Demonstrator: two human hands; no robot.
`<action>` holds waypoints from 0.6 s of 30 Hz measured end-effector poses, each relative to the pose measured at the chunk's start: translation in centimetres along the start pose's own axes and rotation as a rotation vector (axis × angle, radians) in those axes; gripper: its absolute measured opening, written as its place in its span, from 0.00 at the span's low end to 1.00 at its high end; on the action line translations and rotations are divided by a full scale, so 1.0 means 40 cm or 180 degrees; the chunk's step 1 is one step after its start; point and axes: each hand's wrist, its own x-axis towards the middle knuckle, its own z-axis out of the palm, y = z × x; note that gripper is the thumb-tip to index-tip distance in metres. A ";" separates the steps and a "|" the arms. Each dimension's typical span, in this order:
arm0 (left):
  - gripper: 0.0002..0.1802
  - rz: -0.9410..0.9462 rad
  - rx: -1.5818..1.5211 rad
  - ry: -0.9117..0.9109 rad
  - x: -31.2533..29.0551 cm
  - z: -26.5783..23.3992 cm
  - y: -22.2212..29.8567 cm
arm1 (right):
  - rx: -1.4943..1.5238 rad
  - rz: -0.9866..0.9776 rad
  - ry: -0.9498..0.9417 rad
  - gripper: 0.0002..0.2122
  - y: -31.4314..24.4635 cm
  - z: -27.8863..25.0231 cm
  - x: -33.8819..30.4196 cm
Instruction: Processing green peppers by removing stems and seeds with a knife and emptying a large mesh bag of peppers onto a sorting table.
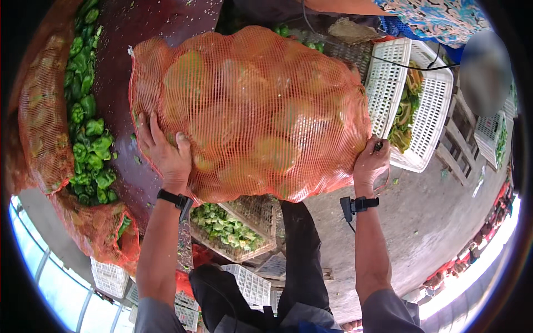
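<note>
A large orange-red mesh sack (266,116), full of big rounded yellow-green and orange-looking produce, lies crosswise in front of me. Netting blurs what kind of produce it is. My left hand (166,155) rests on the sack's near left side, fingers spread over the mesh. At the right end my right hand (371,162) is closed on the edge of the sack, its fingers bent round the netting. Each wrist wears a black strap with a small device.
Green peppers (94,147) line the dark red table (150,19) beside more mesh sacks (44,116). White crates (427,122) stand at right, one holding peppers. Below the sack is a crate of green trimmings (225,227). Another person (438,19) stands far right.
</note>
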 end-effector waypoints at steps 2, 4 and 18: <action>0.41 -0.0023 0.0050 -0.0020 -0.003 0.001 -0.003 | 0.0135 0.0064 0.0041 0.11 0.003 0.015 -0.004; 0.42 -0.0003 -0.0015 -0.0014 -0.008 0.012 0.000 | 0.0252 0.0289 -0.0054 0.11 0.028 0.019 0.003; 0.40 -0.0023 0.0116 -0.0094 -0.001 -0.009 0.015 | 0.0201 0.0341 0.0050 0.10 -0.005 0.018 0.001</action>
